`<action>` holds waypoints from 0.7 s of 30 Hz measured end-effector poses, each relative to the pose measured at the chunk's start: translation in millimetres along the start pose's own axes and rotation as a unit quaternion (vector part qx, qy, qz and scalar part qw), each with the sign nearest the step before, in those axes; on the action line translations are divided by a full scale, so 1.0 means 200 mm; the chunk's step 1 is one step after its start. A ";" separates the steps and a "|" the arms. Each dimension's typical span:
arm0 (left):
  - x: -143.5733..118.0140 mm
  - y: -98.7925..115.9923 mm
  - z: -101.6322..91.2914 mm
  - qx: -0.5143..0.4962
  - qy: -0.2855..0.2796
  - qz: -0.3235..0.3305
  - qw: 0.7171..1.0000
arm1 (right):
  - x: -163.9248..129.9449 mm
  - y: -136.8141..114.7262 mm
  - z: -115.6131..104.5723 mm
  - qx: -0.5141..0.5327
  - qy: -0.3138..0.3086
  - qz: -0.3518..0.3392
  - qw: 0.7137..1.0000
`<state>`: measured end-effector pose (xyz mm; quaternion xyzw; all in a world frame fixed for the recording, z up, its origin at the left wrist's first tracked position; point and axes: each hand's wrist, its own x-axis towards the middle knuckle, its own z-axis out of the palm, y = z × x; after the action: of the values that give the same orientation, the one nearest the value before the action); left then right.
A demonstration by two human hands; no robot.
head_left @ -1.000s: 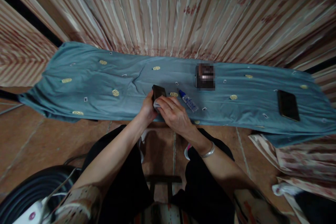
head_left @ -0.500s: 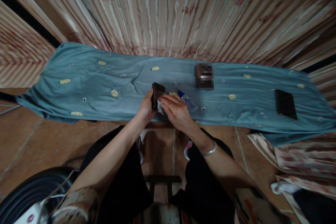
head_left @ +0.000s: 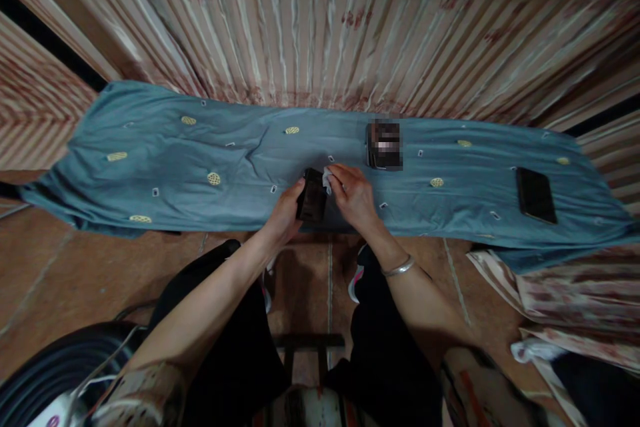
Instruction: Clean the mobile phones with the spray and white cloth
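Observation:
My left hand [head_left: 285,213] is closed around the left edge of a dark phone [head_left: 313,199], held above the near edge of the cloth. Pinched in the fingers of my right hand [head_left: 355,195] is a crumpled white wipe [head_left: 327,180], at the phone's upper right edge. Whether the wipe touches the phone I cannot tell. The clear bottle with the blue cap is out of sight, apparently behind my right hand.
A blue-green cloth with yellow patterns [head_left: 240,203] covers the long narrow surface. A partly pixelated dark box-like object [head_left: 384,145] lies beyond my right hand. Farther right lies a dark flat tablet or phone [head_left: 537,195]. Pleated curtains [head_left: 300,27] hang behind; a coiled black hose [head_left: 60,367] sits lower left.
The phone has come slightly right and nearer, its face turned more upward. My right hand has shifted right with the wipe, from the phone's lower right to its upper right, covering the bottle.

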<state>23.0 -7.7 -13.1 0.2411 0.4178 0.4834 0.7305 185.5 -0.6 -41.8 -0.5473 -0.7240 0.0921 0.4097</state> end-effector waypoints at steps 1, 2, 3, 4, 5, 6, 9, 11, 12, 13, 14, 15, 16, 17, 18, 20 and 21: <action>0.00 0.01 -0.01 0.001 -0.004 0.009 1.000 | 0.00 0.01 0.00 0.014 0.001 0.018 1.000; 0.01 0.02 -0.01 0.000 -0.003 0.017 1.000 | 0.00 0.01 -0.01 0.029 0.001 0.036 0.999; 0.01 0.03 -0.02 -0.003 0.001 0.022 1.000 | 0.00 0.02 -0.01 0.046 0.000 0.054 0.997; 0.02 0.04 -0.02 -0.008 0.009 0.022 1.000 | 0.00 0.01 0.00 0.063 -0.003 0.071 0.995; 0.02 0.06 -0.03 -0.014 0.018 0.019 1.000 | 0.00 0.01 0.00 0.081 -0.008 0.089 0.993; 0.03 0.07 -0.03 -0.021 0.028 0.015 0.999 | 0.00 0.00 0.01 0.097 -0.014 0.106 0.989; 0.04 0.09 -0.04 -0.034 0.046 0.009 0.998 | -0.01 -0.02 0.05 0.147 -0.033 0.147 0.978; 0.05 0.09 -0.04 -0.032 0.051 0.009 0.998 | -0.01 -0.03 0.09 0.185 -0.033 0.160 0.969; 0.05 0.09 -0.04 -0.030 0.052 0.011 0.998 | -0.01 -0.03 0.10 0.206 -0.031 0.165 0.964; 0.05 0.09 -0.04 -0.027 0.052 0.014 0.998 | -0.01 -0.02 0.12 0.230 -0.028 0.173 0.957; 0.05 0.09 -0.04 -0.025 0.050 0.018 0.998 | -0.01 -0.02 0.13 0.255 -0.025 0.182 0.949; 0.05 0.09 -0.04 -0.023 0.048 0.025 0.998 | -0.01 -0.02 0.14 0.281 -0.022 0.194 0.940; 0.06 0.08 -0.04 -0.020 0.045 0.033 0.998 | -0.01 -0.02 0.15 0.307 -0.019 0.208 0.928; 0.06 0.08 -0.04 -0.015 0.042 0.041 0.998 | -0.01 -0.02 0.15 0.334 -0.017 0.224 0.915; 0.06 0.07 -0.04 -0.008 0.040 0.049 0.998 | -0.01 -0.02 0.15 0.362 -0.013 0.242 0.900; 0.08 0.06 -0.06 0.012 0.035 0.066 0.997 | -0.01 -0.04 0.15 0.419 -0.007 0.278 0.865; 0.09 0.05 -0.07 0.022 0.034 0.076 0.996 | -0.02 -0.05 0.15 0.445 -0.005 0.296 0.845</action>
<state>9.6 12.2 -18.7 0.2721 0.4335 0.5362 0.6712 158.7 2.4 -57.0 -0.4940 -0.4109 0.5241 0.5590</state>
